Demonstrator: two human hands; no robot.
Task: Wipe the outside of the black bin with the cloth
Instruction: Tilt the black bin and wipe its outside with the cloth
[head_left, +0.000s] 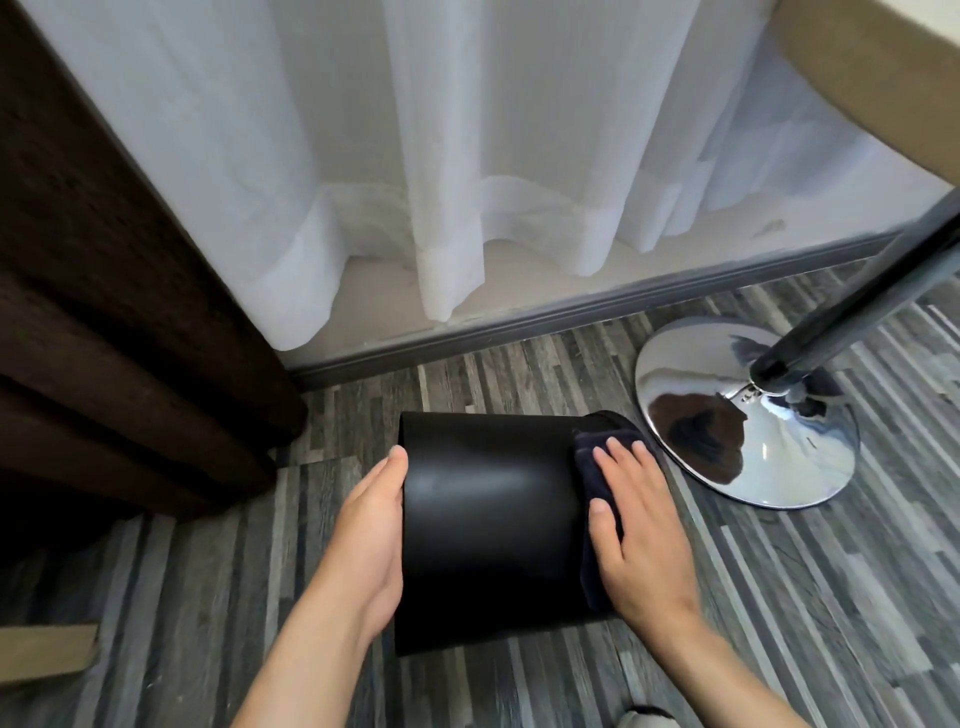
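Observation:
The black bin (488, 525) lies on its side on the striped grey floor, with one end facing left and the other right. My left hand (371, 535) presses flat against its left end, fingers together. A dark cloth (592, 478) is draped over the right end of the bin's outer wall. My right hand (639, 525) lies palm-down on that cloth with fingers spread, pressing it against the bin. Most of the cloth is hidden beneath the hand.
A chrome round stool base (748, 410) with a dark pole stands just right of the bin. White sheer curtains (467, 156) and a grey skirting board (571, 317) run behind. A dark brown curtain (104, 312) hangs at the left.

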